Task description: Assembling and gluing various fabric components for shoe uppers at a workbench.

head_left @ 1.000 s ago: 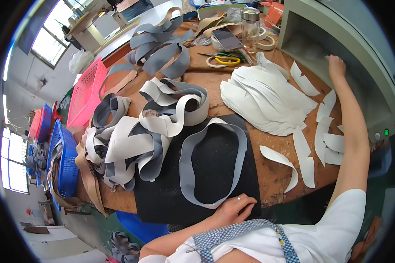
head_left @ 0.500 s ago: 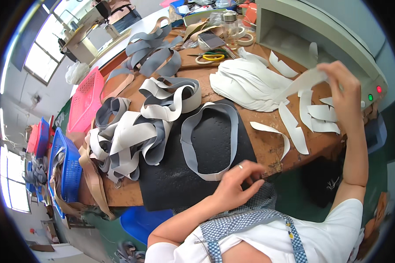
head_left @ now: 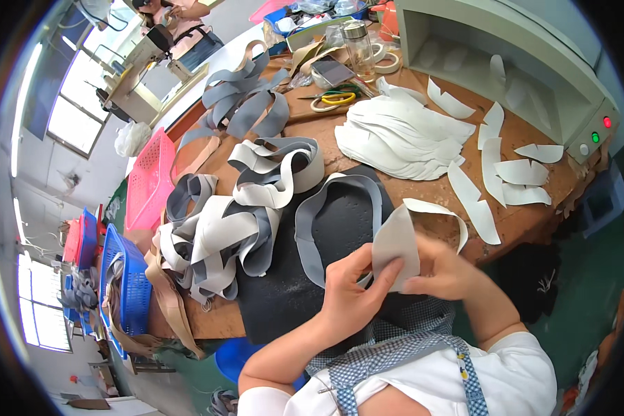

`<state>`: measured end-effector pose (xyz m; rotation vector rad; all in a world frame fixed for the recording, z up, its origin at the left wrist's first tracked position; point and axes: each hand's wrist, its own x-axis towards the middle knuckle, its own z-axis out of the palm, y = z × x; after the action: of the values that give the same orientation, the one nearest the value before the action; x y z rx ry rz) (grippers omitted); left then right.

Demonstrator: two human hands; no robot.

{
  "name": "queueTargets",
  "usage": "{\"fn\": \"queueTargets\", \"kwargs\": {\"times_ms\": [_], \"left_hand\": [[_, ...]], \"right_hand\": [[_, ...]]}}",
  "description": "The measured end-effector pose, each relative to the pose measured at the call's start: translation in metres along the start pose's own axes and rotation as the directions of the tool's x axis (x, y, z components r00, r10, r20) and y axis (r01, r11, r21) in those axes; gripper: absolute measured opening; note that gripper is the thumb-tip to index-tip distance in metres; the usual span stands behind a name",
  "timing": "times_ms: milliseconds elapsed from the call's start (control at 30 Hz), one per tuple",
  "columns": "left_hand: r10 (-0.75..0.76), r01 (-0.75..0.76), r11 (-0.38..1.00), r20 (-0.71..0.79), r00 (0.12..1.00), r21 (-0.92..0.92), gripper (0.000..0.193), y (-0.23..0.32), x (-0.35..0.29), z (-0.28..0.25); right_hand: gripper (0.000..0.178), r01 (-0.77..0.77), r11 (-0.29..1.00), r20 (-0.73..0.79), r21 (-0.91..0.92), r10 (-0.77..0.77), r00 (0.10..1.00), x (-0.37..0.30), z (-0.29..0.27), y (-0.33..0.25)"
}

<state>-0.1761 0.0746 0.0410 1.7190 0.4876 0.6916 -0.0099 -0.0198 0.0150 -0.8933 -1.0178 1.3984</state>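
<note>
A white, curved cut piece (head_left: 397, 246) of flat material stands upright between my two hands. My left hand (head_left: 353, 286) pinches its lower left edge, thumb across the front. On its right side my right hand (head_left: 445, 270), slightly blurred, closes on the same piece with its fingers partly hidden behind it. Just left of the piece, a closed grey band loop (head_left: 310, 236) lies on a black mat (head_left: 270, 305); its lower right part is hidden by my left hand. A thick pile of similar white pieces (head_left: 402, 132) lies beyond, with several loose ones (head_left: 474, 202) to its right.
Tangled grey and white strips (head_left: 222, 232) cover the table's left side. A pale box-shaped machine (head_left: 478, 24) with lit buttons stands at the far right. Yellow-handled scissors (head_left: 338, 98), a phone (head_left: 333, 72) and a glass jar (head_left: 358, 54) lie behind. Pink (head_left: 149, 180) and blue (head_left: 128, 291) baskets flank the left.
My right hand has brought a white piece from the pile down to the left hand. My left hand has left the band loop's edge and now grips the piece. A person shows more at the back.
</note>
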Motion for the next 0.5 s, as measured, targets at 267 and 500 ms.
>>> {"fn": "queueTargets", "kwargs": {"times_ms": [267, 500], "left_hand": [[0.114, -0.043, 0.763, -0.069, 0.991, 0.645, 0.021, -0.04, 0.154, -0.101], [0.256, 0.301, 0.288, -0.376, 0.891, 0.909, 0.062, -0.162, 0.305, -0.285]], "right_hand": [[0.037, 0.115, 0.925, -0.4, 0.361, 0.043, 0.915, 0.006, -0.028, 0.04], [0.032, 0.143, 0.897, -0.564, 0.419, 0.134, 0.815, 0.011, -0.013, 0.07]]}}
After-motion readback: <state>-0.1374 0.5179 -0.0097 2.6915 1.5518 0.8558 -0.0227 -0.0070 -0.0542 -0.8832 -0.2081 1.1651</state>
